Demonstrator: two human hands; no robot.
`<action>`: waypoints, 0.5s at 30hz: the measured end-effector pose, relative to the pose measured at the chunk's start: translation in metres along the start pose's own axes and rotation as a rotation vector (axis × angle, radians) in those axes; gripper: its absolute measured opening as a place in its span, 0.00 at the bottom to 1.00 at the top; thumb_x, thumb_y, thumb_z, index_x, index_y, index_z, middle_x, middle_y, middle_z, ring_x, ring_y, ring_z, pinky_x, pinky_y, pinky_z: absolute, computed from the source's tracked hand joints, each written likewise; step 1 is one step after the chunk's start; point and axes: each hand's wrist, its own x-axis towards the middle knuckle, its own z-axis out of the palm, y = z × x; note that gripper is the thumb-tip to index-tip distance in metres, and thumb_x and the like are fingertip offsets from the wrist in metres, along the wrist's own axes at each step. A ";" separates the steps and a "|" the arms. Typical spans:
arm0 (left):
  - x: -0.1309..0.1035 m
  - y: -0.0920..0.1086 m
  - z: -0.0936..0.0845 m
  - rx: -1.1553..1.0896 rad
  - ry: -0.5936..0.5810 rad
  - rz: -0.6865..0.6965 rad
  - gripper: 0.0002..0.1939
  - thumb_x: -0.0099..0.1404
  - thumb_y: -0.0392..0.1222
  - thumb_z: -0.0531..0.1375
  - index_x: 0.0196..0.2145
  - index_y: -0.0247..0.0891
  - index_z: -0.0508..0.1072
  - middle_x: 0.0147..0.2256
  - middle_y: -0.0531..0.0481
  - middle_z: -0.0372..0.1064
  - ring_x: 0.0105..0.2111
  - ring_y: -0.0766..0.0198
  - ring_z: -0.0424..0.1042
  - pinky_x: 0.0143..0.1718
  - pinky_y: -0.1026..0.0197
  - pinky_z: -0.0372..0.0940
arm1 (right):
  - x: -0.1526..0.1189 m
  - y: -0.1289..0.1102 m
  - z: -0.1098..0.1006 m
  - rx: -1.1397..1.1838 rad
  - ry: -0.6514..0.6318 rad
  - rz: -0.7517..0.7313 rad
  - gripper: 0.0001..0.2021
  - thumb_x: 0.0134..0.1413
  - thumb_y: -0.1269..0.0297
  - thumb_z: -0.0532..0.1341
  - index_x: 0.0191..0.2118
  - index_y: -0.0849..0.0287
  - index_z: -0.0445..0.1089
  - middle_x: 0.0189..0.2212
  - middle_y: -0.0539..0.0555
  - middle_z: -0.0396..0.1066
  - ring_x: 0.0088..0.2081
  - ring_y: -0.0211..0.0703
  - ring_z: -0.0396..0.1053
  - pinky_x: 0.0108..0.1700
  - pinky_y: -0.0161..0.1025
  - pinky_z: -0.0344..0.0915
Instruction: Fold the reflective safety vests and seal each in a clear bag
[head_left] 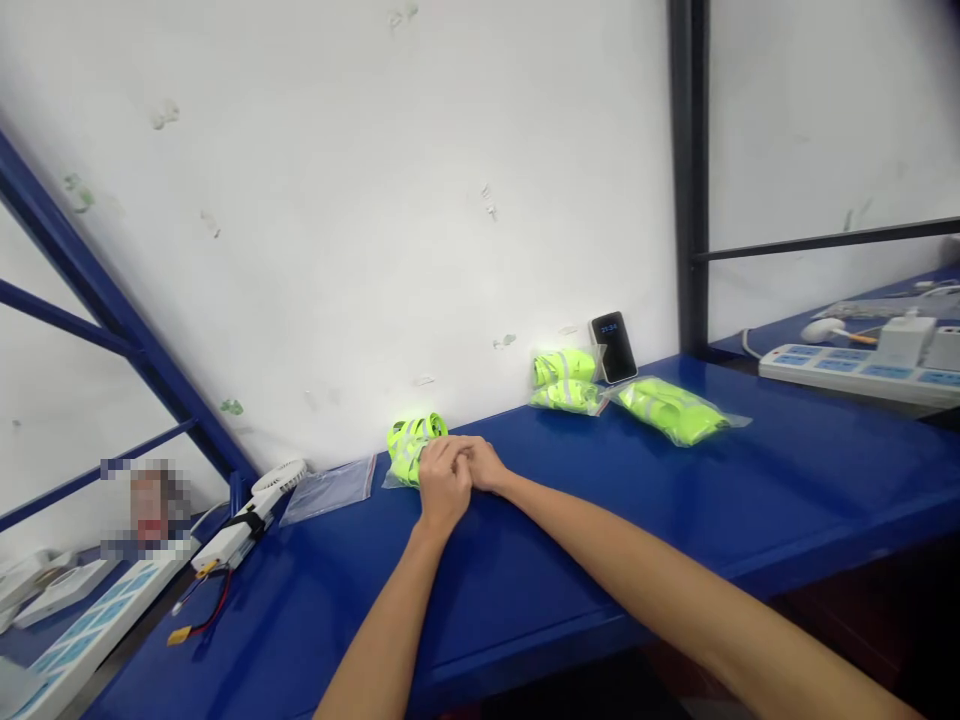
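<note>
A rolled neon-yellow reflective vest (409,440) with silvery stripes lies on the blue table near the wall, with clear plastic bag film around its lower part. My left hand (444,482) is closed at its right end, fingers curled against the bag. Right beside it, my right hand (484,464) is closed too, its fingers meeting the left ones over the same end of the bundle. Both hands cover that end, so the bag's opening is hidden.
To the left lie a flat clear plastic bag (330,490), a small white fan (279,476) and a battery lead (202,625). Bagged yellow vests (566,395), another bagged vest (671,408) and a phone (613,346) leaning on the wall are at right. Power strips (855,372) flank both sides.
</note>
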 end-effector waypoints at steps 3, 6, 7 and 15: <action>0.002 -0.022 -0.024 0.062 0.024 -0.052 0.13 0.65 0.35 0.49 0.39 0.41 0.73 0.40 0.48 0.73 0.46 0.56 0.69 0.51 0.49 0.63 | -0.003 0.005 0.006 0.126 0.045 0.009 0.07 0.58 0.63 0.56 0.33 0.60 0.66 0.20 0.48 0.69 0.24 0.40 0.71 0.30 0.36 0.70; 0.002 -0.034 -0.033 0.026 -0.065 -0.097 0.14 0.68 0.40 0.48 0.43 0.40 0.73 0.46 0.46 0.72 0.51 0.55 0.67 0.55 0.48 0.59 | -0.011 0.005 0.004 0.225 0.022 0.009 0.13 0.61 0.58 0.55 0.29 0.60 0.65 0.20 0.50 0.70 0.24 0.39 0.72 0.32 0.37 0.72; 0.001 -0.035 -0.033 -0.024 -0.101 -0.114 0.16 0.69 0.41 0.47 0.45 0.39 0.72 0.47 0.46 0.72 0.51 0.55 0.68 0.55 0.48 0.60 | -0.014 0.005 0.001 0.259 -0.002 0.020 0.15 0.61 0.55 0.54 0.29 0.61 0.66 0.22 0.51 0.71 0.25 0.39 0.73 0.33 0.37 0.72; 0.003 -0.007 -0.034 -0.223 -0.180 -0.160 0.17 0.69 0.41 0.46 0.47 0.38 0.72 0.41 0.46 0.75 0.41 0.59 0.74 0.47 0.56 0.66 | -0.040 0.004 -0.027 0.509 0.047 0.123 0.21 0.56 0.45 0.57 0.28 0.62 0.66 0.19 0.50 0.66 0.20 0.36 0.65 0.24 0.34 0.66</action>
